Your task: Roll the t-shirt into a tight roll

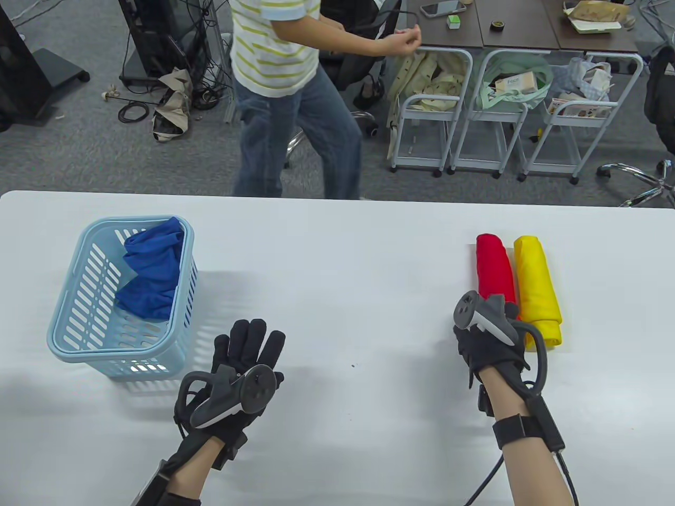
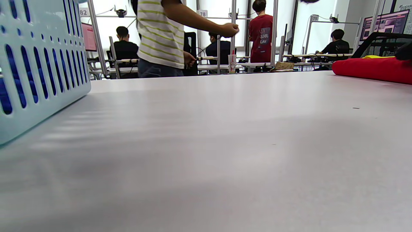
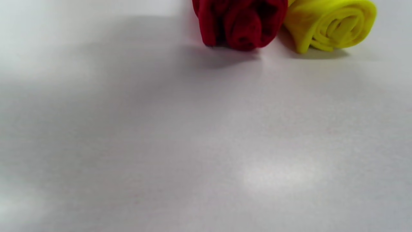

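Note:
A red rolled t-shirt lies beside a yellow rolled t-shirt at the right of the white table. The right wrist view shows their spiral ends, red and yellow. A crumpled blue t-shirt sits in the light blue basket at the left. My left hand hovers near the basket's front corner, fingers straight and spread, holding nothing. My right hand is at the red roll's near end. Its tracker hides most of its fingers, and none show in the right wrist view.
A person in a striped shirt stands just beyond the table's far edge. White wire carts with bags stand behind on the carpet. The basket wall fills the left of the left wrist view, with the red roll far right.

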Tool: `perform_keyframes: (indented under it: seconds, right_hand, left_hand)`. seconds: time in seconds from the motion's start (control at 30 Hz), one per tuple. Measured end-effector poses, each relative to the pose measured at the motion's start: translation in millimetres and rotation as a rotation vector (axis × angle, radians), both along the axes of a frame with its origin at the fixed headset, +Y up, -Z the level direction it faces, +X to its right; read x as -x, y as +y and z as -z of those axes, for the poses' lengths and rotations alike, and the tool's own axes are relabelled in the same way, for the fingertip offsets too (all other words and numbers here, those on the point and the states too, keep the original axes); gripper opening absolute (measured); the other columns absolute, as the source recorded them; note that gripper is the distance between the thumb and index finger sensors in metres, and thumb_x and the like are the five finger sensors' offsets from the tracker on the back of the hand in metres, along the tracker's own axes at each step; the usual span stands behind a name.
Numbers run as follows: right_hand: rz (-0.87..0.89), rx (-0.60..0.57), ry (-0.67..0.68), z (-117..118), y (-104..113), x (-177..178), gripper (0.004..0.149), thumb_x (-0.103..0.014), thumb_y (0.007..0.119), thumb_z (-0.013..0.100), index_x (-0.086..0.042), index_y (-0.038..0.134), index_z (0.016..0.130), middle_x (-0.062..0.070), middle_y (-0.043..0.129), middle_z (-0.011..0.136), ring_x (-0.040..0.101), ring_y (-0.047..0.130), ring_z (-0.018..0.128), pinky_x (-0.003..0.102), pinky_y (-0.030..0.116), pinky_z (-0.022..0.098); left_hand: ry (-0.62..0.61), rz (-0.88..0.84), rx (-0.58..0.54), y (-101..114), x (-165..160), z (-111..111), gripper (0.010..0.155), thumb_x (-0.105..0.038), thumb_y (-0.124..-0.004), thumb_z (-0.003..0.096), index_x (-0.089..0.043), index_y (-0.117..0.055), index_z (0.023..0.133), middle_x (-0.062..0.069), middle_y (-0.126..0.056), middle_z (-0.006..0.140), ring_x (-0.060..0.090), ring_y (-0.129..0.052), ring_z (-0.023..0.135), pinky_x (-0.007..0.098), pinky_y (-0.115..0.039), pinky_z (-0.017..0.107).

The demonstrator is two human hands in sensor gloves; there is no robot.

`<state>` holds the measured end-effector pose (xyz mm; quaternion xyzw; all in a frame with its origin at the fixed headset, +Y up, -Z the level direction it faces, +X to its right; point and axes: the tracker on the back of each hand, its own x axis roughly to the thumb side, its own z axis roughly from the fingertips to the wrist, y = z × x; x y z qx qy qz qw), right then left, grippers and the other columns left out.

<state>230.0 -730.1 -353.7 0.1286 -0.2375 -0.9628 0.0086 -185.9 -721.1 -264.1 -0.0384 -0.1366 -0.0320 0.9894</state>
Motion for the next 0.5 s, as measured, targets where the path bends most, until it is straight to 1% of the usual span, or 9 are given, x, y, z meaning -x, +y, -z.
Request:
perform_keyframes:
  seconds: [0.07,0.1,0.13,0.2,0.27,0.33,0.4,0.47,0.5]
  right_hand:
    - [0.057,-0.100,0.039,-22.8,14.0,6.3,0.066,-0.044,0.033,0.066,-0.017,-0.001,0.117,0.018,-0.005,0.119,0.050,0.000,0.109,0.061,0.022,0.076]
    - [0.079,-0.123,0.055,-30.6,17.6,8.4,0.066,-0.044,0.033,0.067,-0.017,-0.002,0.116,0.018,-0.006,0.119,0.050,-0.001,0.109,0.062,0.022,0.076]
    - [0.128,-0.168,0.078,-46.3,23.6,12.7,0.067,-0.044,0.033,0.067,-0.017,-0.004,0.116,0.018,-0.008,0.118,0.050,-0.003,0.108,0.062,0.021,0.076]
    - [0.175,-0.216,0.115,-66.2,30.2,18.2,0.068,-0.044,0.034,0.067,-0.017,-0.007,0.115,0.018,-0.012,0.117,0.050,-0.007,0.107,0.062,0.019,0.075]
    - [0.195,-0.257,0.143,-82.2,32.9,23.3,0.071,-0.045,0.035,0.068,-0.016,-0.011,0.113,0.018,-0.016,0.115,0.049,-0.011,0.106,0.063,0.015,0.075]
    - [0.185,-0.293,0.170,-98.2,26.9,25.7,0.074,-0.047,0.037,0.068,-0.017,-0.016,0.110,0.017,-0.023,0.111,0.048,-0.018,0.103,0.064,0.010,0.073]
    - [0.176,-0.272,0.171,-103.7,18.1,25.3,0.078,-0.050,0.040,0.067,-0.018,-0.018,0.108,0.016,-0.026,0.109,0.047,-0.022,0.101,0.064,0.007,0.073]
    - [0.157,-0.257,0.177,-102.7,13.1,22.5,0.081,-0.056,0.038,0.064,-0.018,-0.018,0.109,0.016,-0.025,0.110,0.048,-0.022,0.101,0.064,0.008,0.073]
    - [0.138,-0.253,0.169,-100.3,11.8,20.9,0.080,-0.056,0.037,0.064,-0.019,-0.018,0.109,0.016,-0.025,0.110,0.048,-0.021,0.101,0.064,0.008,0.073]
  left_hand:
    - [0.006,0.008,-0.039,1.9,-0.8,-0.7,0.069,-0.053,-0.040,0.0555,-0.034,-0.009,0.114,0.010,-0.004,0.122,0.041,-0.007,0.112,0.062,-0.019,0.079]
    - [0.008,0.007,-0.046,2.2,-0.9,-0.9,0.069,-0.054,-0.040,0.0555,-0.034,-0.009,0.114,0.010,0.000,0.122,0.041,-0.007,0.112,0.062,-0.019,0.079]
    - [0.009,0.007,-0.046,2.3,-0.8,-1.0,0.069,-0.054,-0.040,0.0555,-0.033,-0.009,0.114,0.010,0.000,0.123,0.041,-0.007,0.112,0.062,-0.019,0.079]
    - [0.009,0.003,-0.044,1.9,-0.6,-1.1,0.069,-0.054,-0.041,0.0553,-0.033,-0.010,0.114,0.010,-0.005,0.123,0.041,-0.008,0.112,0.062,-0.020,0.079]
    - [0.010,-0.002,-0.039,1.4,-0.5,-1.0,0.070,-0.054,-0.041,0.0553,-0.033,-0.009,0.114,0.010,-0.005,0.123,0.041,-0.008,0.113,0.062,-0.020,0.079]
    - [0.012,-0.002,-0.034,0.9,-0.4,-0.9,0.070,-0.055,-0.041,0.0552,-0.033,-0.009,0.114,0.010,-0.005,0.123,0.041,-0.009,0.113,0.062,-0.021,0.079]
    - [0.016,0.001,-0.032,-0.2,0.1,-0.9,0.070,-0.055,-0.042,0.0551,-0.033,-0.010,0.114,0.010,-0.006,0.123,0.041,-0.010,0.113,0.062,-0.021,0.080]
    - [0.015,-0.001,-0.023,-1.5,0.2,0.0,0.071,-0.056,-0.041,0.0548,-0.033,-0.010,0.114,0.010,-0.006,0.123,0.041,-0.011,0.113,0.062,-0.022,0.080]
    - [0.015,-0.005,-0.018,-2.2,0.0,0.4,0.071,-0.056,-0.042,0.0547,-0.033,-0.010,0.114,0.011,-0.006,0.123,0.042,-0.011,0.113,0.062,-0.023,0.080]
